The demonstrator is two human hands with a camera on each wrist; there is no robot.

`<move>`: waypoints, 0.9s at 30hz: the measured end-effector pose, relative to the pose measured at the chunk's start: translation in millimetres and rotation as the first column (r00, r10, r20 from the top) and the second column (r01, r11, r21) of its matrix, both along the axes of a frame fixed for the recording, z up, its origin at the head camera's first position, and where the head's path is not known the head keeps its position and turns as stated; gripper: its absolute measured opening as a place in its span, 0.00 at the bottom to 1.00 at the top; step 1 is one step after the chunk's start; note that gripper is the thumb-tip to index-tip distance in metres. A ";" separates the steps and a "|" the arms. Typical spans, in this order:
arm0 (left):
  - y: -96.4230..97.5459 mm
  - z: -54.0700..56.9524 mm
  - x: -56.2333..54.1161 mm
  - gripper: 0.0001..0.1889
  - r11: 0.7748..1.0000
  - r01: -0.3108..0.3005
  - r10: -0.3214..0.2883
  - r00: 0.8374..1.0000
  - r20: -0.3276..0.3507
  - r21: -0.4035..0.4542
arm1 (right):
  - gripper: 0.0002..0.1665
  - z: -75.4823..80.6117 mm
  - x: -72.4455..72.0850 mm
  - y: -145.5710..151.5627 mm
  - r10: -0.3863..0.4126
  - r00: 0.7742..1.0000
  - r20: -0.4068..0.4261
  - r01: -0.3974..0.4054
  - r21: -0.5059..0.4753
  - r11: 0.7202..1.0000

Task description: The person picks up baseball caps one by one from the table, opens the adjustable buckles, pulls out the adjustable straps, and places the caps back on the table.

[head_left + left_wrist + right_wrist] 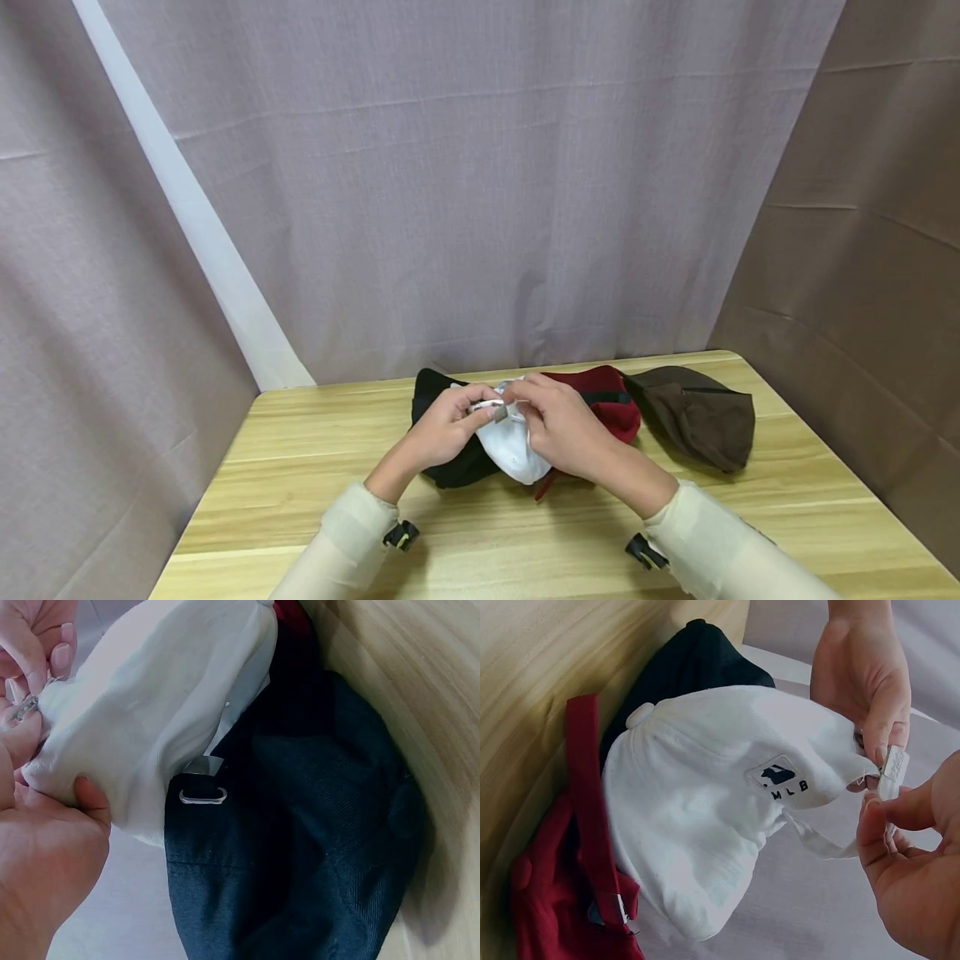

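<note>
A white baseball cap (513, 457) with a small MLB patch (775, 776) is between both hands, its back facing up in the head view. My left hand (444, 427) grips the cap's back edge and pinches beside a metal buckle (895, 763) on the strap. With thumb and forefinger, my right hand (564, 423) pinches the strap right at that buckle. The loose strap (817, 841) curves below the cap in the right wrist view. Part of the buckle is hidden by the fingers.
A black cap (300, 795) lies to the left, partly behind the white one. To the right sit a red cap (621, 417) and a brown cap (708, 421). They rest near the back of a wooden table (480, 542), with grey curtains (465, 208) behind.
</note>
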State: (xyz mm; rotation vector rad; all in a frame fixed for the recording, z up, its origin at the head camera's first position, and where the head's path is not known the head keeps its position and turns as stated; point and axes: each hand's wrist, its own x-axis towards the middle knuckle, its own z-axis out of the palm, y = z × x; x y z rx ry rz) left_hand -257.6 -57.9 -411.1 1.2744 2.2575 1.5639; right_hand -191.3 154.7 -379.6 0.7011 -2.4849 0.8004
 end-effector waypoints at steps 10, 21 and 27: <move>-1.2 -2.5 -3.7 0.08 0.999 -0.033 0.033 0.999 -0.008 -0.004 | 0.19 0.0 -2.9 4.8 -0.002 0.999 0.041 0.004 -0.046 0.999; -8.7 -3.4 -4.8 0.08 0.992 -0.125 0.123 0.990 -0.069 -0.022 | 0.12 -1.2 -4.8 16.6 -0.066 0.996 0.058 0.071 -0.086 0.994; -9.5 -4.8 -6.0 0.08 0.993 -0.111 0.108 0.991 -0.079 -0.031 | 0.12 0.3 -3.9 19.5 -0.069 0.997 0.026 0.071 -0.095 0.993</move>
